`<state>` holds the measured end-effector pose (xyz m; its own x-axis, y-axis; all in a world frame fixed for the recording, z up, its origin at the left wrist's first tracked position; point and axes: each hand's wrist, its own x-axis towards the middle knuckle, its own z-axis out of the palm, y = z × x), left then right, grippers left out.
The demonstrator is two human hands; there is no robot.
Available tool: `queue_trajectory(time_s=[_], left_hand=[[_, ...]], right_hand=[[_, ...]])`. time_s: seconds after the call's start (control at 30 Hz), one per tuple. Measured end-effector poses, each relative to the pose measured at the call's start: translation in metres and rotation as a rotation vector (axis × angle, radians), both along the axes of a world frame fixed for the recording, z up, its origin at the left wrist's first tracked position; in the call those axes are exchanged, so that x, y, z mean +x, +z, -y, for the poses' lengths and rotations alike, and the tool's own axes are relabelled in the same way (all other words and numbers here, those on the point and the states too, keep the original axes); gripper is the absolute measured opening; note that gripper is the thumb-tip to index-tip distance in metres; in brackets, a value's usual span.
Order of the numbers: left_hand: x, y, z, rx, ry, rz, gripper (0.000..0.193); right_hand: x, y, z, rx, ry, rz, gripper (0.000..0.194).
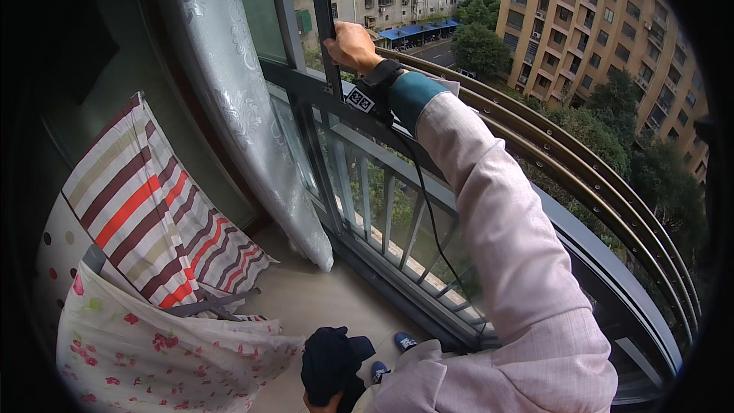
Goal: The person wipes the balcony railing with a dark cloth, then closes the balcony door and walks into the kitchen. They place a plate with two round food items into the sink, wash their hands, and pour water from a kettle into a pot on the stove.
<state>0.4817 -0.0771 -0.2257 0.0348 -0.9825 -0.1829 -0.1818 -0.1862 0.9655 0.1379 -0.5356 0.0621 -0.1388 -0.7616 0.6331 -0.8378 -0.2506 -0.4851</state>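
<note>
My right hand [354,46] is stretched out with its fingers closed around the upright edge of a dark metal window sash [325,23]. On that wrist is a black strap [381,77] carrying a small printed-code tag, and a thin black cable [427,201] runs down from it. Low in the picture, my left hand [325,404] grips a bundled navy cloth [332,358], which hides most of the fingers. Behind the sash, a silvery patterned curtain [229,86] hangs to the left of the window frame.
A folding drying rack [215,303] at left bears a striped cloth [143,201] and a floral cloth [166,355]. Below the window sill runs a barred railing [387,212]. Outside are metal rails [550,183], trees and apartment buildings. My blue shoes [405,341] stand on the tiled floor [309,292].
</note>
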Motion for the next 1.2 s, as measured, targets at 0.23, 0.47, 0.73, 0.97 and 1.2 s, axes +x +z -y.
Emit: queue_trajectory(time_s=[0.23,0.47,0.73,0.97,1.2], left_hand=[[0.012,-0.018,0.012,-0.087,-0.235,-0.093,0.052],[-0.021,-0.026,0.029,-0.099,-0.505,-0.162,0.051],[-0.056,-0.042,0.031,0.019,-0.328,0.111,0.065],[-0.119,-0.020,0.024,0.041,-0.028,0.132,0.065],[-0.181,-0.009,0.008,0.056,-0.029,0.132,0.064]], right_hand=[[-0.049,0.021,-0.183,0.163,0.071,0.003,0.024],[-0.155,0.042,-0.307,0.517,0.325,-0.105,0.035],[-0.334,0.007,-0.458,0.682,-0.272,-1.193,0.034],[-0.459,-0.076,-0.516,0.885,0.017,-1.264,0.035],[-0.516,-0.120,-0.528,0.696,-0.038,-1.372,0.034]])
